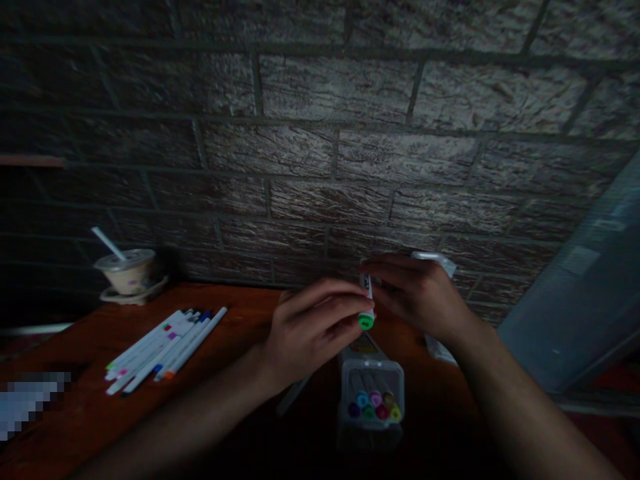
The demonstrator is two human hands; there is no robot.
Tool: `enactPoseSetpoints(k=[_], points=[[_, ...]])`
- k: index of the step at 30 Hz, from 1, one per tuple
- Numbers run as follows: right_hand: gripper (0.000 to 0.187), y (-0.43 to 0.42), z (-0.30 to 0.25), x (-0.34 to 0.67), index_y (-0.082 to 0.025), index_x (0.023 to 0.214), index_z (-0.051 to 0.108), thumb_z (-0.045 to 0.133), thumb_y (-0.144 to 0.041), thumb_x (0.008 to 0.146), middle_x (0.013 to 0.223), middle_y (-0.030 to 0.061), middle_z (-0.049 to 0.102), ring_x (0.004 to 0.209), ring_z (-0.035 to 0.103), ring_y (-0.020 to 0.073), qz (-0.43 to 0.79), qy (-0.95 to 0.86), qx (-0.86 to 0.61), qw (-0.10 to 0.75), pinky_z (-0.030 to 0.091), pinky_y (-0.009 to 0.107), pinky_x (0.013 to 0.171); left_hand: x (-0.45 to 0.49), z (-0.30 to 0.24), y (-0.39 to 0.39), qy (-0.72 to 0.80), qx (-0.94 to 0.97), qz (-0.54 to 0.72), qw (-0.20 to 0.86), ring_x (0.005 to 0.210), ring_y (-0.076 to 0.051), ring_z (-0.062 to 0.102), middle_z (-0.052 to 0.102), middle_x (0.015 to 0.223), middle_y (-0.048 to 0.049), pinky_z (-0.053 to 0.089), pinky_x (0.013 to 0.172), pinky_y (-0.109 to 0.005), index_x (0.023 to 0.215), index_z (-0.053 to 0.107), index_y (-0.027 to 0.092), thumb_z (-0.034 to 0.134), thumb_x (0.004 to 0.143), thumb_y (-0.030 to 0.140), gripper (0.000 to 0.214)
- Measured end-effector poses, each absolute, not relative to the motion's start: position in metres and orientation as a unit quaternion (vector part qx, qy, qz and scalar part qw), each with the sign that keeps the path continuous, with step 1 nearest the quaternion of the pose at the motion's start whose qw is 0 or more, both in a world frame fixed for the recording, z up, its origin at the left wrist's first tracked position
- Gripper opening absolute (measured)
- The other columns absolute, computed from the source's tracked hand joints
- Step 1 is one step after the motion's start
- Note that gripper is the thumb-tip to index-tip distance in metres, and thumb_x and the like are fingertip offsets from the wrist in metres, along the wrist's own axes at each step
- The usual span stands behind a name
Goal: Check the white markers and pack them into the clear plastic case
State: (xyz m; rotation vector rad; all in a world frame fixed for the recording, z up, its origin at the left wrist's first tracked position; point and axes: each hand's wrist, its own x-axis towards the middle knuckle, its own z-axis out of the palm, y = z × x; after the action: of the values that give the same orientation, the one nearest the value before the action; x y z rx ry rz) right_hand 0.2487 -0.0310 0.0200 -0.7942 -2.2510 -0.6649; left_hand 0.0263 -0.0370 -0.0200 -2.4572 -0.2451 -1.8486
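Both my hands hold one white marker with a green end cap (367, 313) above the table. My left hand (313, 330) pinches its lower part near the green cap, fingers closed. The fingers of my right hand (417, 293) are closed round its upper part. Directly below stands a clear plastic marker box (371, 390), open toward me, with several markers inside showing coloured caps. A row of several white markers (165, 347) lies on the reddish-brown table (100, 413) to the left.
A cup with a straw on a saucer (127, 270) stands at the table's back left, against the dark brick wall. A white object (435, 260) shows behind my right hand. A grey translucent panel (585, 293) leans at the right.
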Motion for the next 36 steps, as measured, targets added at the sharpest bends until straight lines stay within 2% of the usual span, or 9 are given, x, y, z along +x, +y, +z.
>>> enactPoseSetpoints(k=[10, 15, 20, 25, 29, 33, 36], points=[[0.019, -0.0335, 0.0227, 0.2479, -0.017, 0.11, 0.077, 0.06, -0.021, 0.101, 0.105, 0.0102, 0.083, 0.087, 0.081, 0.0238, -0.248, -0.854, -0.31, 0.336, 0.064, 0.032, 0.073, 0.0278, -0.019, -0.0382, -0.066, -0.789, -0.61, 0.029, 0.091, -0.012, 0.075, 0.077, 0.104, -0.0084, 0.062, 0.083, -0.022, 0.103, 0.074, 0.011, 0.081, 0.085, 0.006, 0.02], [0.016, -0.0355, 0.0222, 0.2476, -0.017, 0.106, 0.076, 0.063, -0.022, 0.099, 0.097, 0.0092, 0.083, 0.076, 0.08, 0.0228, -0.262, -0.846, -0.324, 0.333, 0.059, 0.03, 0.063, 0.0279, -0.0183, -0.0383, -0.067, -0.79, -0.609, 0.03, 0.091, -0.013, 0.075, 0.076, 0.103, -0.0087, 0.062, 0.083, -0.022, 0.102, 0.074, 0.01, 0.081, 0.084, 0.005, 0.019], [0.012, -0.037, 0.0225, 0.2465, -0.017, 0.104, 0.075, 0.065, -0.021, 0.098, 0.087, 0.0064, 0.082, 0.062, 0.074, 0.0176, -0.252, -0.844, -0.335, 0.334, 0.05, 0.026, 0.056, 0.0274, -0.018, -0.0387, -0.069, -0.788, -0.612, 0.023, 0.091, -0.013, 0.075, 0.076, 0.104, -0.0082, 0.062, 0.081, -0.022, 0.103, 0.074, 0.011, 0.081, 0.085, 0.006, 0.02], [0.014, -0.0386, 0.0244, 0.2455, -0.017, 0.105, 0.075, 0.064, -0.023, 0.099, 0.083, 0.0051, 0.081, 0.062, 0.073, 0.0166, -0.223, -0.854, -0.336, 0.328, 0.046, 0.025, 0.055, 0.0262, -0.0157, -0.0394, -0.082, -0.781, -0.619, 0.004, 0.087, -0.012, 0.075, 0.077, 0.103, -0.0064, 0.063, 0.076, -0.021, 0.103, 0.074, 0.014, 0.084, 0.084, 0.009, 0.023], [0.015, -0.0382, 0.0243, 0.2444, -0.017, 0.108, 0.077, 0.066, -0.022, 0.098, 0.087, 0.0059, 0.081, 0.066, 0.075, 0.0177, -0.176, -0.874, -0.345, 0.292, 0.049, 0.026, 0.059, 0.0261, -0.0143, -0.0393, -0.091, -0.773, -0.628, -0.008, 0.078, -0.009, 0.073, 0.077, 0.098, -0.0048, 0.06, 0.065, -0.016, 0.1, 0.075, 0.014, 0.085, 0.082, 0.01, 0.022], [0.019, -0.0368, 0.0228, 0.2427, -0.019, 0.112, 0.078, 0.068, -0.019, 0.096, 0.095, 0.007, 0.082, 0.079, 0.078, 0.0206, -0.125, -0.889, -0.353, 0.263, 0.052, 0.028, 0.068, 0.0269, -0.0152, -0.0387, -0.091, -0.774, -0.626, -0.02, 0.082, -0.011, 0.074, 0.078, 0.098, -0.0052, 0.059, 0.066, -0.016, 0.102, 0.075, 0.013, 0.085, 0.08, 0.007, 0.025], [0.018, -0.0369, 0.0226, 0.2412, -0.019, 0.11, 0.079, 0.069, -0.019, 0.095, 0.094, 0.0065, 0.081, 0.077, 0.076, 0.0197, -0.103, -0.892, -0.349, 0.267, 0.05, 0.028, 0.066, 0.0277, -0.0161, -0.0384, -0.095, -0.774, -0.625, -0.035, 0.076, -0.009, 0.072, 0.078, 0.1, -0.006, 0.059, 0.064, -0.016, 0.103, 0.076, 0.012, 0.086, 0.08, 0.007, 0.026]])
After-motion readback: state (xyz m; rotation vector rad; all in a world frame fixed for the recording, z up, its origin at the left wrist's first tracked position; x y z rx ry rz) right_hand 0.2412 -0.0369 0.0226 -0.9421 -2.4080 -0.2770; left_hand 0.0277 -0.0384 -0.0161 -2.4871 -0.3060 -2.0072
